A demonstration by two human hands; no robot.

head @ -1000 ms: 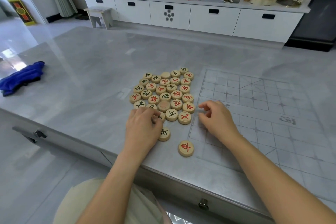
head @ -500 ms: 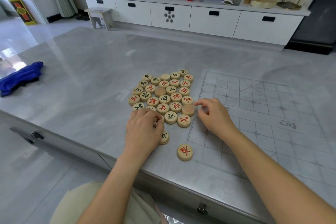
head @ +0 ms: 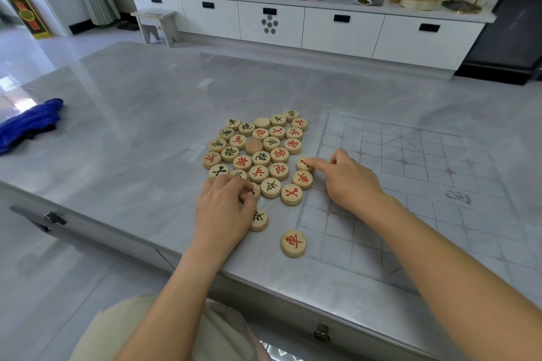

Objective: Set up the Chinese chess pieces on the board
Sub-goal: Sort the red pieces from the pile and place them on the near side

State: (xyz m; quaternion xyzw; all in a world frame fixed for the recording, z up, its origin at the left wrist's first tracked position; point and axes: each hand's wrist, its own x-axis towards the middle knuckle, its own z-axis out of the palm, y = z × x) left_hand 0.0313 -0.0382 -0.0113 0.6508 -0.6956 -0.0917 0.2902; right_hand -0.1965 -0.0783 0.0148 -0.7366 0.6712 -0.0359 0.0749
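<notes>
A grey table (head: 146,126) carries a pale, thin-lined board (head: 410,173) on its right part, running back from near the table's near edge, with no pieces on its inner squares. Just off the board's left border lies a tight cluster of round wooden pieces (head: 258,155), most face up with red or green characters, two showing blank wood. The right hand (head: 352,182) rests over the board's left border with its index finger (head: 318,163) stretched out straight, the tip pressing on a red-marked piece (head: 301,166) at the cluster's right side; the thumb is lifted clear and the other fingers are tucked under, holding nothing. The left hand (head: 225,211) lies on the cluster's near-left side, fingers curled down with their tips on a half-hidden piece (head: 254,191); whether they actually grip it cannot be told. A green piece (head: 259,219) sits apart from the cluster, touching the left hand's thumb side, towards the table's near edge. A lone red piece (head: 294,243) lies nearer still to that edge, at the board's near-left corner; whether it stands on the corner crossing or just beside it is unclear. A blue cloth (head: 29,123) is bunched at the table's left edge, well apart from the pieces. Beyond the table's far edge runs a white cabinet (head: 322,29) with assorted items on top
</notes>
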